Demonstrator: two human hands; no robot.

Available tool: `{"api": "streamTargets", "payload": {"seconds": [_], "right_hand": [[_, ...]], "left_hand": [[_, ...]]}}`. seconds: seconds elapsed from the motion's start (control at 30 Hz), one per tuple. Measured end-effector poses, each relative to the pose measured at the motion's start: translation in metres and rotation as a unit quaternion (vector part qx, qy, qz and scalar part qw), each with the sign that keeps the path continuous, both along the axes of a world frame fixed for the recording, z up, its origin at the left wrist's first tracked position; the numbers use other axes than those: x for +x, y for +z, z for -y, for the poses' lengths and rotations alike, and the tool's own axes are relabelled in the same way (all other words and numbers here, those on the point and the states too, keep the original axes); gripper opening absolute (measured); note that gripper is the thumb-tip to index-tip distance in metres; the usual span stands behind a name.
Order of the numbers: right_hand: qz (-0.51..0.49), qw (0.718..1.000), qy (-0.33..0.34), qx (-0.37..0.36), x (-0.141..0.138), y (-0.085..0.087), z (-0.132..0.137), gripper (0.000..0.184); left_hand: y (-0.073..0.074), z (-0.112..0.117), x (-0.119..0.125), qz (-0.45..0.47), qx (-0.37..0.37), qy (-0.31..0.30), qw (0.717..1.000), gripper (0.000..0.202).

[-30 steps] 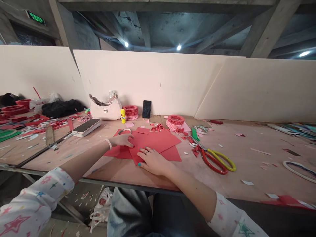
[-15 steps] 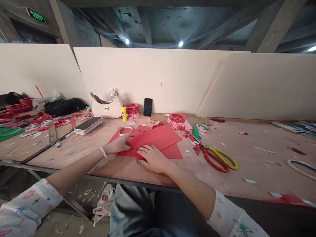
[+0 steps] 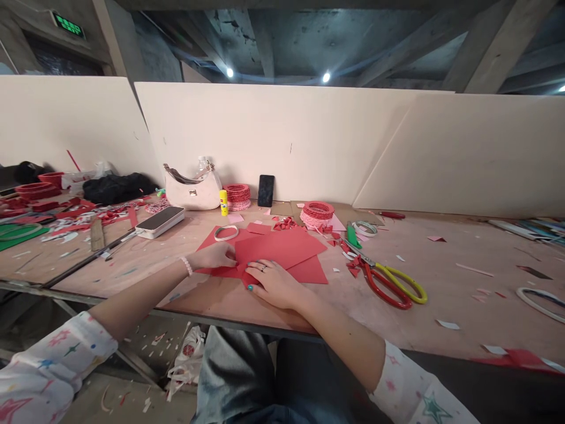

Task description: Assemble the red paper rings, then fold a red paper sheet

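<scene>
Left hand: the left hand [image 3: 212, 256] is resting on the near-left part of the red paper sheets [image 3: 276, 253]; its fingers [image 3: 229, 254] are curling down together at a sheet edge, but I cannot tell if they are clamping the paper; a beaded bracelet [image 3: 186, 265] is sitting on the wrist;

Right hand: the right hand [image 3: 274, 284] is lying flat on the sheets, just beside the left hand at its 3 o'clock; its fingers [image 3: 258, 270] are spreading on the paper and are not clamping anything; a ring [image 3: 263, 268] is showing on one finger;

Red sheets: the sheets are lying overlapped and at different angles on the plywood work table [image 3: 247, 306], under both hands, near the table's front edge;

Near things: a thin paper loop [image 3: 226, 233] is lying flat on the sheets at 11 o'clock from the hands; a small red paper rectangle [image 3: 258, 228] is lying at 12 o'clock, touching the top edge of the sheets;

Right side: red-and-yellow-handled scissors [image 3: 388, 285] are lying at 3 o'clock from the sheets, well apart from the right hand; a green paper strip [image 3: 352, 237] is lying at 2 o'clock;

Far side: a white handbag [image 3: 192, 191], a yellow glue stick [image 3: 223, 202], a stack of red paper rings [image 3: 237, 196] and a black smartphone [image 3: 265, 190] are standing at 12 o'clock, against the pale partition board [image 3: 286, 135];

Left side: a white power bank [image 3: 159, 222] is lying at 10 o'clock, and many red paper scraps [image 3: 83, 213] are spreading beyond it;
</scene>
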State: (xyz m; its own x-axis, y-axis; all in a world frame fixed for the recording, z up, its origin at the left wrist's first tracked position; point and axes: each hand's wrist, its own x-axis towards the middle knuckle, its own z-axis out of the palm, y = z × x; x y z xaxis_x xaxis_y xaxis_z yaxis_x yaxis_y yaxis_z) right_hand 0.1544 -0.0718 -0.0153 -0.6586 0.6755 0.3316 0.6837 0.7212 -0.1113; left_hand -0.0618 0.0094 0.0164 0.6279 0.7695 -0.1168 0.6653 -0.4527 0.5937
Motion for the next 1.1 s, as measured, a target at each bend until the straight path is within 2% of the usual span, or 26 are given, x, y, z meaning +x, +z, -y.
{"api": "streamTargets", "payload": {"seconds": [0.2,0.3,0.43,0.67,0.77,0.83,0.9,0.97,1.03,1.1], "right_hand": [[0.0,1.0,0.001,-0.004,0.0,0.001,0.0,0.04],[0.001,1.0,-0.001,-0.006,0.0,0.002,0.001,0.04],[0.001,1.0,-0.001,0.0,0.0,0.003,0.002,0.038],[0.003,1.0,-0.001,-0.002,-0.001,0.001,0.002,0.039],[-0.013,1.0,-0.013,-0.01,-0.002,0.002,0.0,0.033],[-0.044,0.997,-0.07,-0.002,-0.002,0.004,-0.001,0.03],[-0.074,0.986,-0.144,0.046,0.0,0.008,-0.003,0.034],[-0.08,0.973,-0.184,0.113,0.002,0.01,-0.004,0.046],[-0.057,0.974,-0.167,0.145,0.004,0.011,-0.004,0.044],[-0.015,0.983,-0.127,0.135,0.005,0.01,-0.004,0.027]], "left_hand": [[-0.003,0.002,0.002,-0.022,0.065,-0.013,0.998,0.016],[-0.006,0.008,0.004,-0.033,0.136,-0.011,0.99,0.012],[-0.009,0.02,0.007,-0.079,0.239,0.009,0.968,0.009],[-0.006,0.04,0.008,-0.161,0.348,-0.044,0.922,0.02],[-0.004,0.044,0.008,-0.186,0.371,-0.069,0.907,0.024],[-0.004,0.045,0.008,-0.192,0.373,-0.078,0.904,0.024],[-0.005,0.045,0.007,-0.186,0.374,-0.085,0.905,0.024],[-0.005,0.045,0.007,-0.178,0.379,-0.092,0.904,0.023],[-0.006,0.044,0.006,-0.176,0.384,-0.095,0.901,0.024],[-0.006,0.043,0.005,-0.176,0.382,-0.097,0.902,0.025]]}}
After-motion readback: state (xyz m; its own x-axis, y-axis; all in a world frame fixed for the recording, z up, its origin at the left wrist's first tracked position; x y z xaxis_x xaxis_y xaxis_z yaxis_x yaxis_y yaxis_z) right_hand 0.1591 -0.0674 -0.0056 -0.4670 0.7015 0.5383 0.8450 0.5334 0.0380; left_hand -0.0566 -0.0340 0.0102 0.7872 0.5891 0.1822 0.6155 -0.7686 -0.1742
